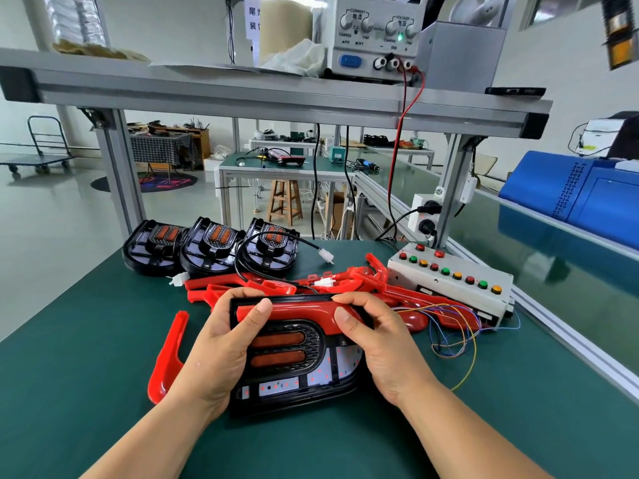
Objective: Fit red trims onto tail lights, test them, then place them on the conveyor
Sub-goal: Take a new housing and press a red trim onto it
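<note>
The tail light (294, 361) sits mid-worktop, tipped up a little towards the near edge. The left hand (221, 344) and right hand (380, 350) both grasp it by its ends, fingers curled over its far rim. A red trim (301, 314) lies along its upper edge, with both thumbs pressing down on it.

This looks like the seating step. To do it well, line the trim's curved end up with the bend of the black housing first. Then work the thumbs outward along the strip, so that each clip goes home in turn and none is forced at an angle. Whether any gap remains under the trim cannot be told from here.

Check for a flush seam before reaching for the button test box (449, 276) at the right edge. The conveyor (539, 243) runs just beyond it. A spare red trim (167, 357) lies to the left, and more are piled (349, 280) behind the tail light.
</note>
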Demonstrator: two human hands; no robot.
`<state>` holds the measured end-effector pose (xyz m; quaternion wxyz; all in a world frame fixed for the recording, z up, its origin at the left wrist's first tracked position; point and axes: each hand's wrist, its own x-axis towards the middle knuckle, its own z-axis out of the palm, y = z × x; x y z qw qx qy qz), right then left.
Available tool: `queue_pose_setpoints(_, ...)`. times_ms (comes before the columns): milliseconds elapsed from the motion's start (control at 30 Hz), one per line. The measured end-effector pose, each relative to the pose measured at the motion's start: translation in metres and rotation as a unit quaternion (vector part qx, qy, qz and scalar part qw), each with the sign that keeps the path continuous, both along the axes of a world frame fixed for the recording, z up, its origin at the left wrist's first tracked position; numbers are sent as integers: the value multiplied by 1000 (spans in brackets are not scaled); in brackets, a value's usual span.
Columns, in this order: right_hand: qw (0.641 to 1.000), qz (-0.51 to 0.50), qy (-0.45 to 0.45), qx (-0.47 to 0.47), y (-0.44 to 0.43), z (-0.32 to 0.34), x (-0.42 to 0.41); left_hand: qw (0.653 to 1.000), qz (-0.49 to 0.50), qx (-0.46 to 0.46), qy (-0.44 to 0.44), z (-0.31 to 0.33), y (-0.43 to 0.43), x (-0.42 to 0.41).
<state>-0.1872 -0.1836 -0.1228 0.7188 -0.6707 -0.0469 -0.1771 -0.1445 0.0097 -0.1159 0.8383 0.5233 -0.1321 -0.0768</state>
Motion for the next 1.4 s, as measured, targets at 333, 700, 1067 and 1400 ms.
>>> queue_pose_setpoints(333, 999, 12, 46, 19, -2, -1, 1, 1000, 0, -10, 13, -2, 4, 3)
queue_pose_setpoints(700, 993, 78, 84, 11, -12, 2, 1, 1000, -16, 1, 11, -3, 6, 3)
queue_pose_setpoints(1067, 982, 112, 115, 104, -15, 1, 2, 1000, -16, 4, 10, -6, 7, 6)
queue_pose_setpoints(1400, 987, 86, 107, 87, -11, -1, 4, 1000, -17, 20, 6, -10, 7, 10)
